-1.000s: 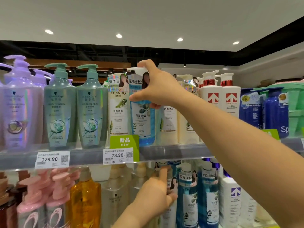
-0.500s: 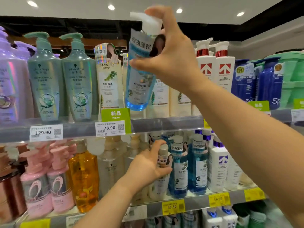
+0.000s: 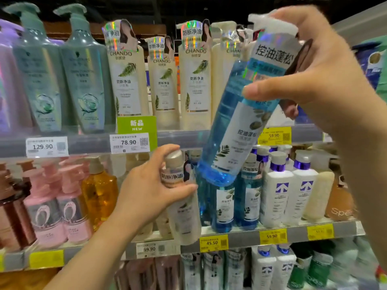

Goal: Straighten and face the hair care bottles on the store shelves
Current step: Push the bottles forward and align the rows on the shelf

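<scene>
My right hand (image 3: 310, 68) grips a tall blue pump bottle (image 3: 234, 126) by its upper part. The bottle hangs tilted in the air in front of the shelves, its base down-left over the middle shelf. My left hand (image 3: 150, 189) holds a cream bottle (image 3: 184, 214) with a beige cap by its neck on the middle shelf. Beside it stand matching blue bottles (image 3: 247, 201). Cream Chando bottles (image 3: 125, 80) stand in a row on the upper shelf (image 3: 184, 139).
Green pump bottles (image 3: 83, 80) and a lilac one fill the upper shelf's left. Pink bottles (image 3: 50, 210), an amber bottle (image 3: 100, 189) and white bottles (image 3: 278, 193) stand on the middle shelf (image 3: 236, 233). Price tags line both shelf edges. More bottles sit on the shelf below.
My right hand has lifted the blue bottle off the upper shelf and brought it down and right, tilted. My left hand has closed on the cream bottle's neck. The view has dropped.
</scene>
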A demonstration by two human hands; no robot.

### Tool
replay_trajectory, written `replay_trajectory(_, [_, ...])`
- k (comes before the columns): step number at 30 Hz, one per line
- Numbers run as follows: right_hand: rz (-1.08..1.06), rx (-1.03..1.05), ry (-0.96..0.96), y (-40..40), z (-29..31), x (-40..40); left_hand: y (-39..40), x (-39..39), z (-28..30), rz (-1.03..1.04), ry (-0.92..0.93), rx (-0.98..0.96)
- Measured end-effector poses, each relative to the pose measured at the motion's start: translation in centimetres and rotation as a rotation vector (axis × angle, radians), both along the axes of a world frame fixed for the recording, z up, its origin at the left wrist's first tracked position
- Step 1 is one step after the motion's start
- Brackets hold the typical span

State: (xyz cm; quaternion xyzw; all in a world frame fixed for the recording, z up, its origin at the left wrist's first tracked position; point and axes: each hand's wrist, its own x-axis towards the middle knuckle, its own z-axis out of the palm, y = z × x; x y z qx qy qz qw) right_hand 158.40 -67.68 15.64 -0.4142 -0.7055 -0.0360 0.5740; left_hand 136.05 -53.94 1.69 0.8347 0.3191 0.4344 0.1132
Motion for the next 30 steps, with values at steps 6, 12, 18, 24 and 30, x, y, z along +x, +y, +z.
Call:
replay_trajectory(6, [0.018,-0.388,-0.05,3.0,-5.1,0.2,-1.3,-2.2,3.5,0.044,-0.096,0.018])
replay_trajectory(12, [-0.117,-0.48,-0.258,7.0,-12.0,-1.3,-2.1,-3.2,6.9,-0.033,-0.255,0.056])
replay_trajectory(18, [-0.268,-0.522,-0.388,10.2,-16.2,-0.9,-1.6,-3.1,11.2,-0.188,-0.388,0.122])
replay_trajectory(24, [-0.306,-0.671,-0.41,11.9,-15.9,-0.7,-0.2,-2.5,17.1,-0.211,-0.449,0.254])
replay_trajectory(30, [-0.322,-0.849,-0.371,13.2,-14.0,-1.6,2.1,-1.8,22.0,-0.139,-0.455,0.32])
